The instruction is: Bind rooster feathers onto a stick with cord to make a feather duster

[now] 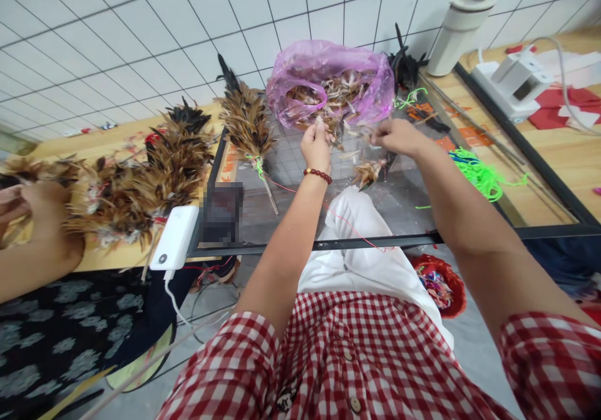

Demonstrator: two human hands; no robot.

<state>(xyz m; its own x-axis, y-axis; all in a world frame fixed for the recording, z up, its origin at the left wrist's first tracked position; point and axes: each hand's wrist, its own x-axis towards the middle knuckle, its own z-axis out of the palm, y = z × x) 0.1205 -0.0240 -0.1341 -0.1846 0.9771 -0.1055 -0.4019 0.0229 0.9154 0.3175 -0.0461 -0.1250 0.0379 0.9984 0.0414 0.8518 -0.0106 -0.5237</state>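
At far left a co-worker's hand (40, 210) rests by the finished dusters (141, 176). Your left hand (317, 144) has its fingers pinched on a tuft of feathers (328, 122) at the mouth of the purple bag (328, 76), kept close for picking; your right hand (397, 137) pinches feathers too, beside it.

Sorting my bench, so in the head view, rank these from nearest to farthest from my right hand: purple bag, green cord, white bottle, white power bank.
From the right hand:
1. Purple bag, just above-left.
2. Green cord, to its right.
3. White bottle, upper right.
4. White power bank, far left.
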